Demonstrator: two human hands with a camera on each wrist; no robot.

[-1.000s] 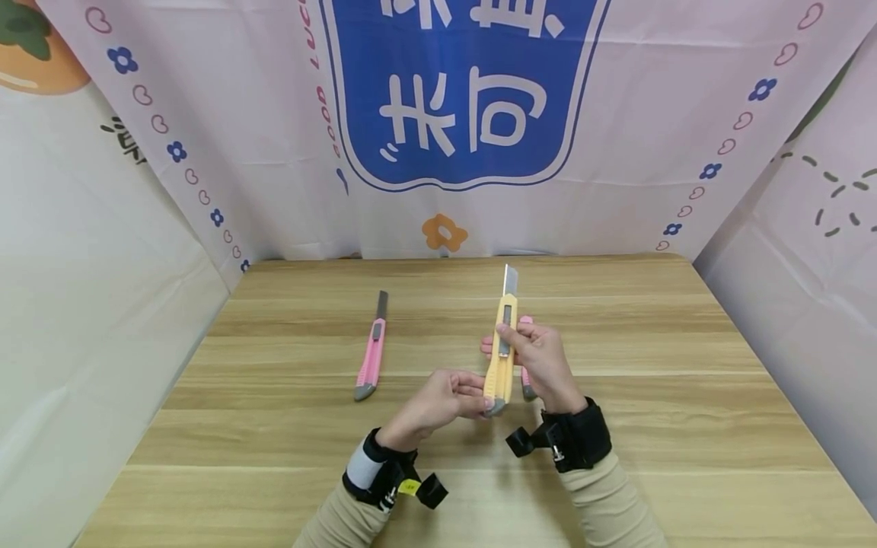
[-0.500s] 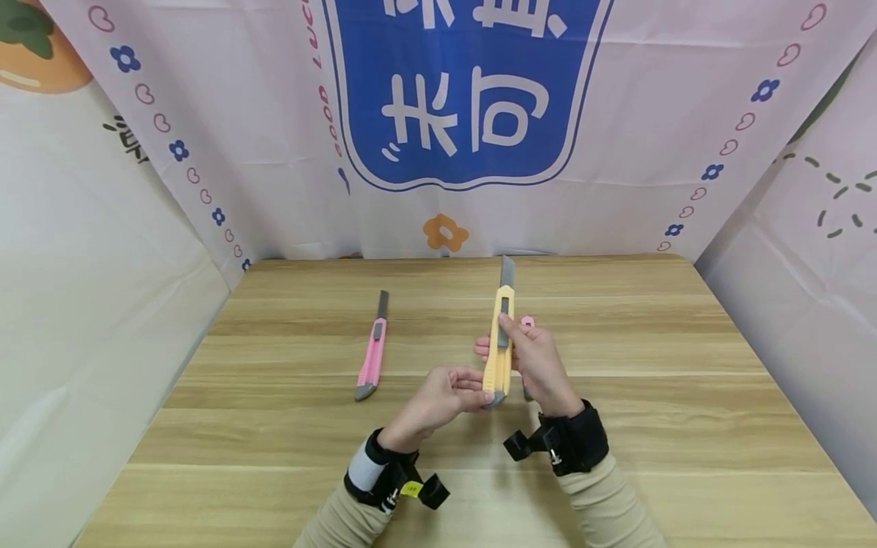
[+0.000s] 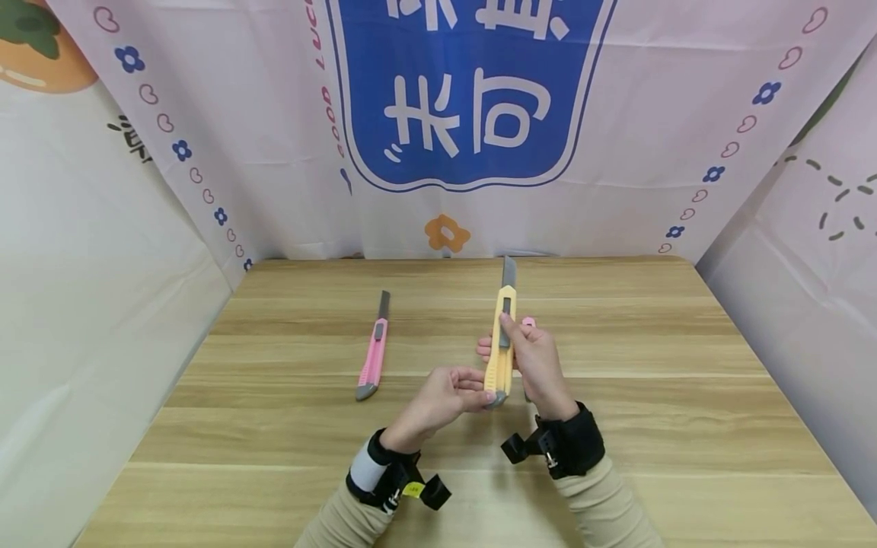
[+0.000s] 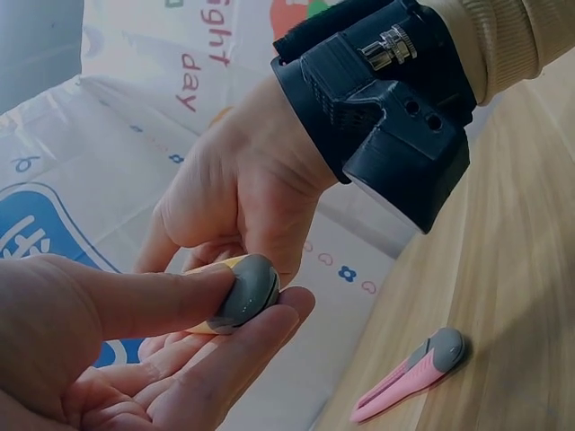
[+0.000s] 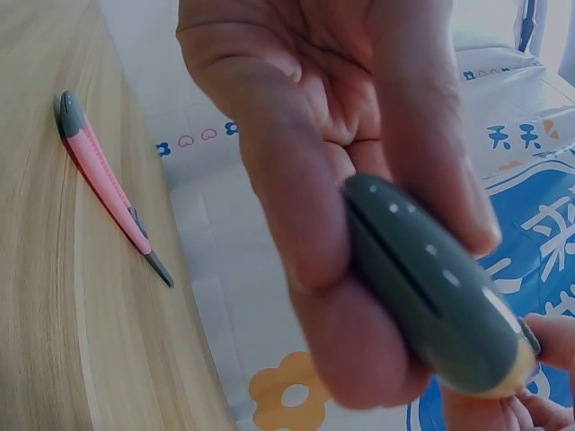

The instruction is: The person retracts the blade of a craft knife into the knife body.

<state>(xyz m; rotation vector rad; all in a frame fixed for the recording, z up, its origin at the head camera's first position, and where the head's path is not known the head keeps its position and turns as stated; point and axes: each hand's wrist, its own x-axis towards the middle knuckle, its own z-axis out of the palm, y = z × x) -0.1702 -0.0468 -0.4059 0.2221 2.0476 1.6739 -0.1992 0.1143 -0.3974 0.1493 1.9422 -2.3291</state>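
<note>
Both hands hold a yellow utility knife (image 3: 502,346) up above the table, its grey blade (image 3: 509,272) out and pointing away. At its lower end the left hand (image 3: 441,402) pinches the grey end cap (image 4: 249,292) between thumb and fingers. The right hand (image 3: 541,365) grips the knife's body, thumb on the grey slider. A pink utility knife (image 3: 374,358) with its blade out lies on the table to the left. Behind the right hand lies a second pink utility knife (image 4: 404,382), mostly hidden in the head view.
The wooden table (image 3: 260,434) spreads around both hands. A printed cloth (image 3: 288,190) hangs behind its far edge, with more cloth at both sides. Black camera mounts (image 3: 572,441) sit on both wrists.
The yellow knife has risen slightly and turned a little, its blade going from bright to grey. Over the last half second the hands barely move. The pink knife on the left stays put.
</note>
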